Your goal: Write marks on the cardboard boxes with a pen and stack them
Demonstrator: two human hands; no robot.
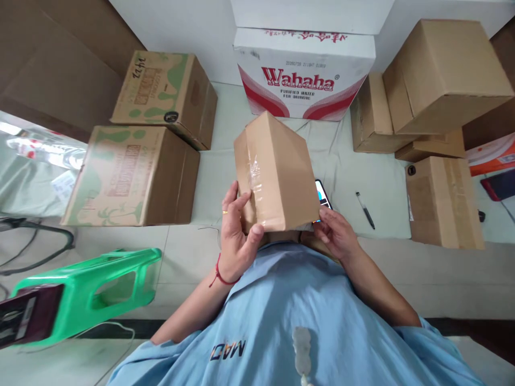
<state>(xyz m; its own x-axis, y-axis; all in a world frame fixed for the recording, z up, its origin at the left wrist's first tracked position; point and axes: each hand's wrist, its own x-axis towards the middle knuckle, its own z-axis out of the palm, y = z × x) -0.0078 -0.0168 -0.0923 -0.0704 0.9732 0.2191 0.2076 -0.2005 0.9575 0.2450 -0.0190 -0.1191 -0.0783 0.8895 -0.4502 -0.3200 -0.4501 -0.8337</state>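
Observation:
A plain brown cardboard box (277,171) with clear tape along one side is tilted at the table's front edge, before my chest. My left hand (239,230) grips its near left side, thumb and fingers against the cardboard. At the lower right corner, my right hand (336,230) pinches the box with bent fingers. Partly hidden behind the box lies a phone (323,194) with a lit screen. A black and clear pen (365,210) rests on the pale cloth to the right.
Two green-printed cartons (120,177) stand at the left. A white and red Wahaha carton (306,75) is at the back. Several brown boxes (444,201) are stacked at the right. A green plastic stool (92,289) stands on the floor at the lower left.

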